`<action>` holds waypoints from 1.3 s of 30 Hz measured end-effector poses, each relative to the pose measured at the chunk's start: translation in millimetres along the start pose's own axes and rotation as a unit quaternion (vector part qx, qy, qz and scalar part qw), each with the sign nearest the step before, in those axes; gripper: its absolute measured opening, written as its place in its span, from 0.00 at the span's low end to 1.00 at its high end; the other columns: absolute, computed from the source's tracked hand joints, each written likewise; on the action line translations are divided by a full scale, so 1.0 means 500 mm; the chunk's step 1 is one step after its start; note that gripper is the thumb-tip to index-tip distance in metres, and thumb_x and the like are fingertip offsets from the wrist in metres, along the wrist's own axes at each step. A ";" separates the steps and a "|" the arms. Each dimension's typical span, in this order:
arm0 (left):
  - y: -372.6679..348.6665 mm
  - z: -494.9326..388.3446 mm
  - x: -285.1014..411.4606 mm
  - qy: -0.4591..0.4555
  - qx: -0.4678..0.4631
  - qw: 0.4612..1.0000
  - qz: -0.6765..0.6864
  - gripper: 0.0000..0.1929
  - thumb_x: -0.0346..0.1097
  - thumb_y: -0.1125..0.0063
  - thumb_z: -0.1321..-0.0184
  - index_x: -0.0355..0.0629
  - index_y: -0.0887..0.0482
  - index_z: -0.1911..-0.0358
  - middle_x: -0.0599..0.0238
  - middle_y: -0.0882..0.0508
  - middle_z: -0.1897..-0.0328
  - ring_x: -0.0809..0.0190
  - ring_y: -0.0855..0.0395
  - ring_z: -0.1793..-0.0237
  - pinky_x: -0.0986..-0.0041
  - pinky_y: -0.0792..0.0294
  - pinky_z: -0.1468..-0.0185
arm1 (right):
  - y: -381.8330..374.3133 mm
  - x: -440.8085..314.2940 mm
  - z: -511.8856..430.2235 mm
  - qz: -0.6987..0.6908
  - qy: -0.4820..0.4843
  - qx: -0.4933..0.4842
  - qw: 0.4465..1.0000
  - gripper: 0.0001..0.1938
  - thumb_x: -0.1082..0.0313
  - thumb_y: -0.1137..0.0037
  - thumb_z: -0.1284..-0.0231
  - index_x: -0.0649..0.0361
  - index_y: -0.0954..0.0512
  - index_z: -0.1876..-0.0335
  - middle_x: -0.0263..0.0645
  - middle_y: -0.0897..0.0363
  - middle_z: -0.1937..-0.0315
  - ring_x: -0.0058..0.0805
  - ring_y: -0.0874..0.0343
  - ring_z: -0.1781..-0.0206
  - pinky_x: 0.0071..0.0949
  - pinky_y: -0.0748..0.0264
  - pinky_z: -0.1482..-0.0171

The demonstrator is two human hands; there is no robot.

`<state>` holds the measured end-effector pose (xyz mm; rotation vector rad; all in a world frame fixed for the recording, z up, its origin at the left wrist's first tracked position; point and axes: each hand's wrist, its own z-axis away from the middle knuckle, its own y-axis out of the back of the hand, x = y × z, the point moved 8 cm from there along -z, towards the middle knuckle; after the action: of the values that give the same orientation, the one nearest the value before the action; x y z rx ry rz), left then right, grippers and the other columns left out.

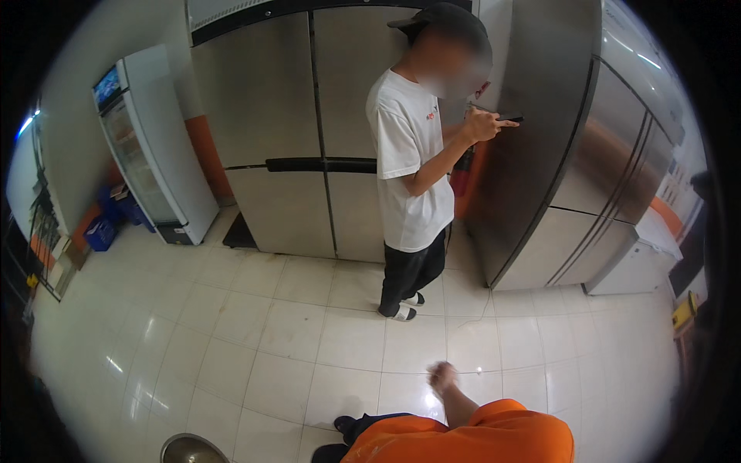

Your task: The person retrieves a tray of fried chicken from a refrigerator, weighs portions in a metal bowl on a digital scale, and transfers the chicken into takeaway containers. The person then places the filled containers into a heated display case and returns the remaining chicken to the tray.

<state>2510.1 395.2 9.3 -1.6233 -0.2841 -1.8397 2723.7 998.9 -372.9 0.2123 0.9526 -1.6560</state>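
Observation:
My right hand (pixel 443 377) reaches out over the tiled floor in front of my orange shirt (pixel 480 440). It is blurred, so its finger pose is unclear, and no object shows in it. My left hand is out of view. Ahead stands a person in a white T-shirt (pixel 414 144), dark trousers and a dark cap. That person holds a dark phone-like device (pixel 512 118) with both hands near chest height. A dark shoe (pixel 344 424) shows at the left of my shirt.
Behind the person is a large stainless-steel refrigerator (pixel 260 104); another steel refrigerator (pixel 602 173) stands at right. A white chest freezer (pixel 631 260) lies beyond it. At left are a glass-door display cooler (pixel 136 156) and blue crates (pixel 101 232). A metal bowl (pixel 194 450) sits at lower left.

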 end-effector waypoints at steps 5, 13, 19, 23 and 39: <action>-0.119 -0.142 0.013 0.024 -0.041 0.999 -0.015 0.21 0.34 0.45 0.43 0.37 0.27 0.46 0.57 0.27 0.55 0.58 0.29 0.61 0.67 0.36 0.59 | -0.475 -0.006 0.072 -0.014 0.003 -0.189 0.982 0.13 0.59 0.58 0.36 0.52 0.34 0.76 0.33 0.33 0.80 0.25 0.35 0.80 0.26 0.36 0.76; -0.303 -0.422 0.011 0.058 -0.109 0.992 -0.033 0.20 0.35 0.45 0.43 0.38 0.27 0.47 0.58 0.28 0.58 0.59 0.31 0.63 0.68 0.38 0.61 | -0.330 0.083 0.118 -0.132 0.095 -0.003 0.987 0.15 0.56 0.61 0.36 0.48 0.37 0.80 0.30 0.39 0.84 0.24 0.39 0.83 0.24 0.39 0.79; -0.382 -0.563 0.016 0.081 -0.137 0.986 -0.047 0.19 0.35 0.45 0.43 0.39 0.27 0.48 0.60 0.28 0.60 0.60 0.32 0.65 0.69 0.39 0.63 | -0.091 0.231 0.318 -0.113 0.088 0.292 0.945 0.14 0.63 0.64 0.40 0.46 0.41 0.83 0.27 0.44 0.91 0.20 0.47 0.90 0.23 0.47 0.86; -0.418 -0.609 0.010 0.092 -0.151 0.982 -0.060 0.19 0.35 0.45 0.44 0.39 0.27 0.48 0.61 0.29 0.62 0.61 0.33 0.67 0.69 0.40 0.64 | -0.098 0.258 0.357 -0.125 0.082 0.301 0.942 0.12 0.61 0.64 0.41 0.46 0.40 0.82 0.28 0.42 0.89 0.24 0.46 0.89 0.24 0.48 0.86; -0.701 -0.352 -0.163 0.185 -0.457 0.864 -0.105 0.17 0.36 0.45 0.44 0.42 0.27 0.51 0.64 0.30 0.67 0.64 0.36 0.72 0.71 0.43 0.68 | -0.302 0.023 0.326 -0.424 0.257 -0.103 0.863 0.10 0.63 0.53 0.40 0.57 0.29 0.75 0.31 0.32 0.79 0.23 0.33 0.75 0.20 0.34 0.72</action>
<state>2160.3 589.3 -14.3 -1.7732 0.7269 -2.6221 2641.7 882.1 -202.3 0.0844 1.7990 -2.3264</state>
